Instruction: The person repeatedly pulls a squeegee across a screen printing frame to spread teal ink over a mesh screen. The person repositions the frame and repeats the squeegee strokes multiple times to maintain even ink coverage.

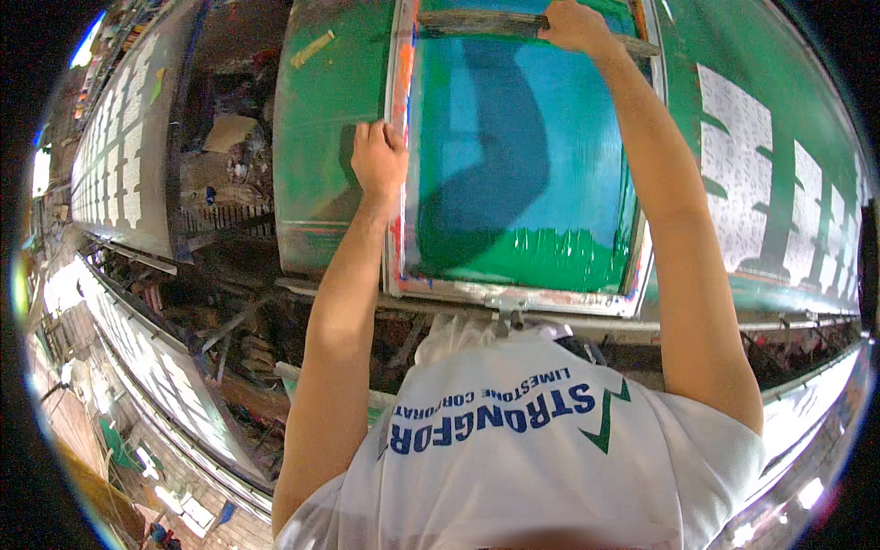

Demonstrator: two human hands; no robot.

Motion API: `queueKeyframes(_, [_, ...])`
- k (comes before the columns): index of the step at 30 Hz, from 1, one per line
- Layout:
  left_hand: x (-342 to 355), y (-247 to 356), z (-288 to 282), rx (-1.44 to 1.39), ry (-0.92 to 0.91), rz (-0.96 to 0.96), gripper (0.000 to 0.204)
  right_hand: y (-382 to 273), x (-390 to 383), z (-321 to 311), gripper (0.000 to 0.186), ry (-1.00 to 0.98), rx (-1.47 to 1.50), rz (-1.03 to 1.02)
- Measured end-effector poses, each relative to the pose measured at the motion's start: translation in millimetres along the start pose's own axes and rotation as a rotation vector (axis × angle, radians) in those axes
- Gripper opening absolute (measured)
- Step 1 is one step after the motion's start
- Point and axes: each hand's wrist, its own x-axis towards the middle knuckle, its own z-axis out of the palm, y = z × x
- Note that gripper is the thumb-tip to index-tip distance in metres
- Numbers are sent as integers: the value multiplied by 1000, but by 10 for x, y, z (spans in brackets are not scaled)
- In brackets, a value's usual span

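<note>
On the long green table [321, 110], the printing screen [522, 183] lies ahead of you; its squeegee [477, 23] runs crosswise along the far edge, your right hand [576, 26] curled over it, left hand [378, 160], fingers together, pressing the frame's left rail.

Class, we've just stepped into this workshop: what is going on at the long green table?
A person leans over a printing screen lying flat on the green table. The right hand grips a squeegee at the screen's far end. The left hand presses on the frame's left edge. Green ink shows along the near part of the mesh. Printed white sheets lie farther along the table on the right.
</note>
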Motion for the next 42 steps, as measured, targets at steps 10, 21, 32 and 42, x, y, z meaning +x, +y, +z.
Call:
queueKeyframes(10, [-31,-54,61,-100,0,-30,22,-1484,-2816,-111,34,-297,15,164])
queueKeyframes(21, [-22,5,8,-78,-35,-42,52,-2039,-3930,-26,35,-19,134,150])
queueKeyframes(32, [-10,11,24,16,-67,-62,54,-2168,-4337,30,46,-45,201,101])
queueKeyframes(42, [9,82,-70,88,-108,-70,50,-1547,-4734,10,59,-82,797,-28])
